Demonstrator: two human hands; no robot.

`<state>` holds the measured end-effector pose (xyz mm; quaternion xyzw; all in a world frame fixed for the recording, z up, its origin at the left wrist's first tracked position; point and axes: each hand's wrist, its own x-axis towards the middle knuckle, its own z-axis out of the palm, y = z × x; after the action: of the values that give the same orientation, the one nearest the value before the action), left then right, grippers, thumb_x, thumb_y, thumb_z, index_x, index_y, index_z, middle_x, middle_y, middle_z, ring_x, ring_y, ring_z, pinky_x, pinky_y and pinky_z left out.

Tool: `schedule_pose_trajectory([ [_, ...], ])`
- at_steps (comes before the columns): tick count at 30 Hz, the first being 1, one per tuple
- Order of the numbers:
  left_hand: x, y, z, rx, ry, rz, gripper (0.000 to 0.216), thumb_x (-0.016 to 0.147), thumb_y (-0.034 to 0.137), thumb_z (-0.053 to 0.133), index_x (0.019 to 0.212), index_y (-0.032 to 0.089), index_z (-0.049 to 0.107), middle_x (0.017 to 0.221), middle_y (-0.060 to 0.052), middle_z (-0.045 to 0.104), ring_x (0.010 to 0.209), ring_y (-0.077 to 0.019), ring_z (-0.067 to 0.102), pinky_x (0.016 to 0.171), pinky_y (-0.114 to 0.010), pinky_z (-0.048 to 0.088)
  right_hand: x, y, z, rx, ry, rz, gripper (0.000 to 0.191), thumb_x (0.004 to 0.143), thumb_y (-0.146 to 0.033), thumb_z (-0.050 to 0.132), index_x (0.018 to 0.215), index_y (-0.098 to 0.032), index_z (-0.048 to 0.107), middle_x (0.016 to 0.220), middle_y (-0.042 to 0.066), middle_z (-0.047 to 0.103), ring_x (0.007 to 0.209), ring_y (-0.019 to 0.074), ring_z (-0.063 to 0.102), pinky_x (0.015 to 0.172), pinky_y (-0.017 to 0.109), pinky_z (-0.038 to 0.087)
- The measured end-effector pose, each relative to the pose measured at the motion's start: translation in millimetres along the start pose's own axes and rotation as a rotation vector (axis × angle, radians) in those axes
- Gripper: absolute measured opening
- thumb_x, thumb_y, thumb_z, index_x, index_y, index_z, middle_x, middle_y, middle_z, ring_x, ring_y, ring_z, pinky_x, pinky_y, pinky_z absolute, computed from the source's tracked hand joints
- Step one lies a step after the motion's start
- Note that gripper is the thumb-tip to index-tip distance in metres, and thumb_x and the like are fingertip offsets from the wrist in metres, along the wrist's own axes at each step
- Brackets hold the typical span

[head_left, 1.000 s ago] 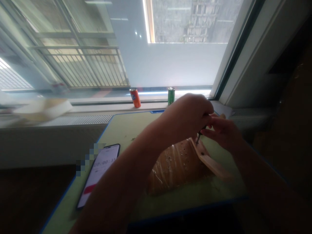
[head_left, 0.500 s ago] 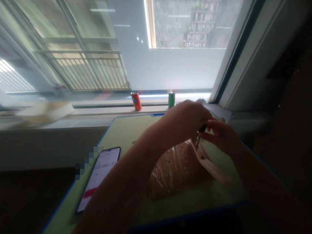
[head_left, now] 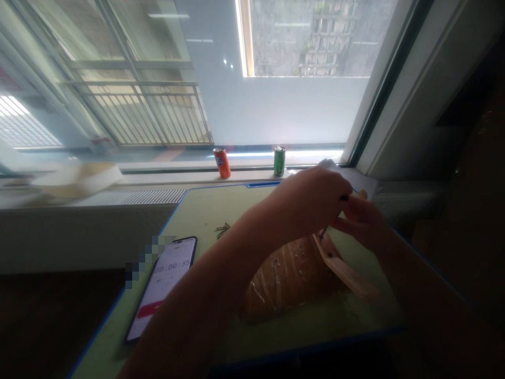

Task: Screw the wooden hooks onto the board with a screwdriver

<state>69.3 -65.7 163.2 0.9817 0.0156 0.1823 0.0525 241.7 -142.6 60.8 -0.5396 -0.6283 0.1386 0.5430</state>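
My left hand [head_left: 315, 197] reaches across from the lower left with fingers curled down around a screwdriver [head_left: 324, 230], most of its dark handle hidden. Beside it, the fingers of my right hand [head_left: 361, 218] close on the same handle from the right. The shaft slants down to a pale wooden strip [head_left: 341, 267], which has a dark spot, a screw head or hole. Under the strip lies a brown board [head_left: 292, 273] wrapped in clear film, dotted with small holes.
A phone [head_left: 165, 284] showing a timer lies left on the green, blue-edged table [head_left: 221, 202]. Several screws [head_left: 223, 229] lie behind my left forearm. On the windowsill stand an orange can [head_left: 221, 163] and a green can [head_left: 279, 161], with a white box [head_left: 79, 179] further left.
Both hands have shifted slightly, and my left hand has turned around the handle, covering more of it. The screws behind my left forearm show more. The wooden strip stays in place on the board.
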Motion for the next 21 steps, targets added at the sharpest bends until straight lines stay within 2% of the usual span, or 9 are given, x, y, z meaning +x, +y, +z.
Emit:
schedule_pose_trajectory([
  [4, 1.2, 8.0, -0.3, -0.002, 0.036, -0.118, 0.026, 0.087, 0.028, 0.045, 0.103, 0.016, 0.062, 0.085, -0.004, 0.066, 0.073, -0.0126, 0.059, 0.064, -0.024, 0.043, 0.2, -4.6, -0.2, -0.122, 0.04, 0.0, 0.02, 0.064, -0.036, 0.075, 0.074, -0.023, 0.062, 0.067, -0.002, 0.056, 0.069, 0.0168, 0.054, 0.061, 0.033, 0.044],
  [7, 4.0, 9.5, 1.1, 0.043, 0.098, -0.213, 0.028, 0.084, 0.037, 0.05, 0.097, 0.016, 0.064, 0.082, -0.004, 0.065, 0.07, -0.0147, 0.059, 0.057, -0.025, 0.043, 0.4, -6.6, -0.3, -0.246, 0.049, -0.012, 0.023, 0.061, -0.036, 0.077, 0.07, -0.022, 0.06, 0.063, -0.003, 0.052, 0.061, 0.0137, 0.049, 0.055, 0.03, 0.039],
  [11, 4.1, 5.0, 1.1, 0.043, 0.071, -0.169, 0.022, 0.083, 0.03, 0.051, 0.091, 0.016, 0.065, 0.081, -0.004, 0.064, 0.069, -0.0136, 0.058, 0.058, -0.024, 0.043, -0.1, -1.7, 0.3, -0.28, 0.089, -0.024, 0.026, 0.061, -0.037, 0.077, 0.075, -0.023, 0.06, 0.066, -0.003, 0.052, 0.061, 0.0135, 0.048, 0.054, 0.029, 0.038],
  [17, 0.4, 4.2, -6.4, -0.045, -0.03, -0.055, 0.022, 0.085, 0.019, 0.045, 0.096, 0.016, 0.064, 0.088, -0.004, 0.064, 0.072, -0.0093, 0.059, 0.065, -0.021, 0.045, -0.6, 2.6, 1.0, -0.026, 0.079, 0.017, 0.025, 0.06, -0.035, 0.078, 0.079, -0.025, 0.064, 0.073, -0.001, 0.058, 0.072, 0.0176, 0.054, 0.065, 0.035, 0.045],
  [19, 0.1, 5.4, -9.1, -0.039, 0.002, -0.081, 0.026, 0.086, 0.019, 0.042, 0.105, 0.018, 0.061, 0.09, -0.003, 0.065, 0.074, -0.01, 0.06, 0.067, -0.023, 0.046, 1.5, 3.6, 0.5, 0.119, 0.096, 0.065, 0.022, 0.063, -0.033, 0.075, 0.081, -0.025, 0.065, 0.076, -0.001, 0.06, 0.074, 0.0179, 0.056, 0.067, 0.036, 0.046],
  [21, -1.1, 4.2, -10.6, -0.014, 0.094, -0.136, 0.032, 0.086, 0.017, 0.04, 0.114, 0.02, 0.056, 0.092, -0.003, 0.066, 0.078, -0.011, 0.061, 0.071, -0.025, 0.047, 6.0, 7.0, -0.8, 0.3, 0.191, 0.13, 0.018, 0.068, -0.033, 0.07, 0.083, -0.024, 0.065, 0.078, 0.0, 0.061, 0.074, 0.0162, 0.056, 0.067, 0.034, 0.047],
])
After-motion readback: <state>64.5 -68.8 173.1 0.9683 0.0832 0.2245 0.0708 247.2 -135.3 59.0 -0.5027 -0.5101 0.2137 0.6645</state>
